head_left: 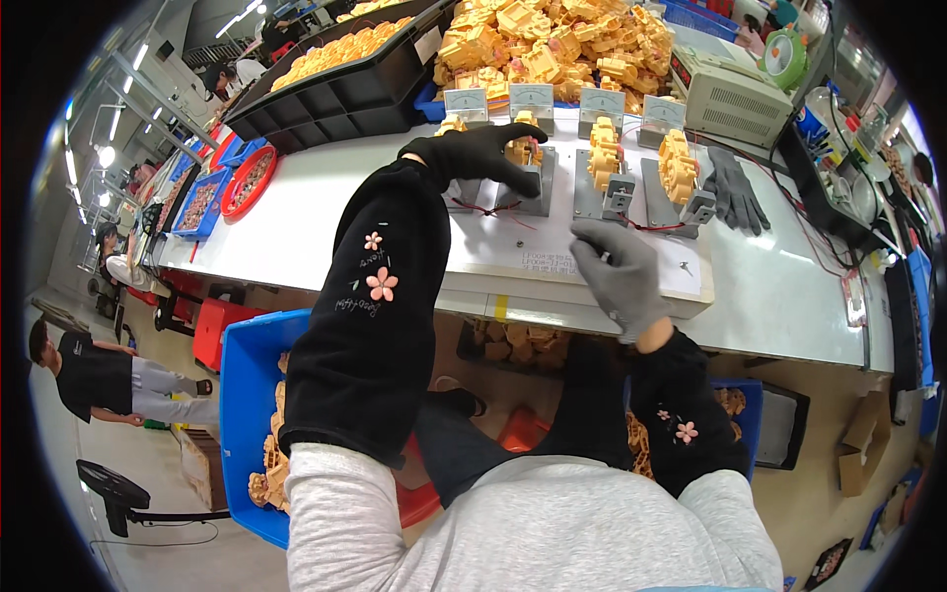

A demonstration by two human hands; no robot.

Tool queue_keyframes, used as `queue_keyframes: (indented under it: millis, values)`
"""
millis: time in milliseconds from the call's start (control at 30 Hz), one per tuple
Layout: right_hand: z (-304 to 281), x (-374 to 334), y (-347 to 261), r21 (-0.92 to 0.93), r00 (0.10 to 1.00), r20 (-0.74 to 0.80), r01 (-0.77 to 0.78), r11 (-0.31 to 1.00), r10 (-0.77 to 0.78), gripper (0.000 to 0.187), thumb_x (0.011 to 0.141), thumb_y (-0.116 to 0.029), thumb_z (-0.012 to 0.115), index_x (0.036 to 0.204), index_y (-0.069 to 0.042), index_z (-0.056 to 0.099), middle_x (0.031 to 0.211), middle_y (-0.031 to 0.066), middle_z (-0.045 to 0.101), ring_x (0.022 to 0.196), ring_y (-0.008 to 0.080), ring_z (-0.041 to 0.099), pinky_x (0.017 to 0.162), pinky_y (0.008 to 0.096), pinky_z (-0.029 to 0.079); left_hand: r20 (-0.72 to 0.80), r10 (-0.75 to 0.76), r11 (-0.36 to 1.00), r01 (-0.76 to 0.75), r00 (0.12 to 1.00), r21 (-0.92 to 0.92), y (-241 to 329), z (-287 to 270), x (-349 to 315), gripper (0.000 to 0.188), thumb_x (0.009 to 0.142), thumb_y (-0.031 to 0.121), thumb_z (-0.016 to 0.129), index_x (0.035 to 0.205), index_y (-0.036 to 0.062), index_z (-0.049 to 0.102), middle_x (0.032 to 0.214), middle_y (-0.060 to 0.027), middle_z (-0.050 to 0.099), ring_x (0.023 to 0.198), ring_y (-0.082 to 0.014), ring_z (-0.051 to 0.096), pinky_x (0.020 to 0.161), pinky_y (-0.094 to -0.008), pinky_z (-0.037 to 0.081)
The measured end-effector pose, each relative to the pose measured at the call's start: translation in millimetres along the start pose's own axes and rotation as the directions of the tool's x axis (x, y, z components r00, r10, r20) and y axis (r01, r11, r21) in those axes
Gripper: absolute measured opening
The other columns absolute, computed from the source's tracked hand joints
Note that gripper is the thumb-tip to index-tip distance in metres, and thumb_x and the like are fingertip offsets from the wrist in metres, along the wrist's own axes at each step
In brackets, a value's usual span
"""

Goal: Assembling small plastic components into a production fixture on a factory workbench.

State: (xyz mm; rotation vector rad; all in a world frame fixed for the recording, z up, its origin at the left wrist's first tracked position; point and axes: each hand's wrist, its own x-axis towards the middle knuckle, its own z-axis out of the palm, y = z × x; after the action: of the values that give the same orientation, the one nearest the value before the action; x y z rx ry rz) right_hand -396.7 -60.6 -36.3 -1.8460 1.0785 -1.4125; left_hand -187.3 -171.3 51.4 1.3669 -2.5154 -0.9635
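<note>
While the person sits at the white bench [296, 212], two blue bins [247, 395] of yellow plastic parts rest low at either side of the lap. Both forearms wear black sleeve covers [370, 316] with pink flower marks.

Right hand [619, 276], in a grey glove: it hovers over the front edge of the white sheet [552, 259] on the bench, fingers loosely curled and pointing down. Whether it pinches anything cannot be told.

Left hand [473, 153], in a black glove: it reaches further, fingers extended and spread flat over a yellow part [523, 148] seated on a grey metal fixture [538, 187]. The fingers touch the part's top; they do not close round it.

Two more fixtures [617, 192] stand to the right in the same row, each carrying a yellow part, with thin red wires trailing from them. A spare dark glove [735, 192] lies just beside the rightmost fixture.

Behind the row stand small meters [533, 99], then a heap of yellow parts [552, 39], a black tray [335, 94] and a beige box [725, 94].
</note>
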Motion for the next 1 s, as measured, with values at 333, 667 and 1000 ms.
queue_keyframes:
  millis: [333, 667, 1000]
  values:
    - [76.1, 36.1, -0.7, 0.200, 0.966, -0.229, -0.076, 0.977, 0.122, 0.024, 0.075, -0.010, 0.066, 0.095, -0.001, 0.057, 0.080, 0.0082, 0.062, 0.069, 0.0123, 0.059, 0.065, 0.0256, 0.048, -0.158, 0.012, 0.864, -0.090, 0.987, -0.496, -19.9, 8.8, -2.0, 0.038, 0.086, 0.033, 0.045, 0.116, 0.0103, 0.052, 0.102, -0.0074, 0.057, 0.077, -0.0148, 0.056, 0.068, -0.0278, 0.047]
    - [73.2, 39.8, -2.1, 0.282, 0.977, -0.177, -0.067, 0.957, 0.120, 0.016, 0.078, -0.006, 0.063, 0.093, -0.002, 0.059, 0.081, 0.0052, 0.063, 0.071, 0.0092, 0.059, 0.064, 0.0226, 0.047, -0.207, 0.145, 0.951, -0.194, 0.968, -0.239, -25.2, 6.3, 3.5, 0.029, 0.089, 0.012, 0.039, 0.115, 0.0094, 0.050, 0.109, -0.0123, 0.054, 0.073, -0.0197, 0.059, 0.065, -0.0288, 0.051]
    - [74.5, 41.0, 9.1, 0.277, 0.967, -0.196, -0.107, 0.955, 0.165, 0.016, 0.076, -0.006, 0.064, 0.091, -0.002, 0.059, 0.080, 0.0073, 0.062, 0.070, 0.0116, 0.059, 0.065, 0.0245, 0.047, -0.227, 0.149, 0.928, -0.216, 0.962, -0.305, -23.2, 6.8, 9.0, 0.027, 0.086, 0.016, 0.044, 0.110, 0.0085, 0.053, 0.108, -0.0116, 0.055, 0.076, -0.0183, 0.058, 0.061, -0.0288, 0.051]
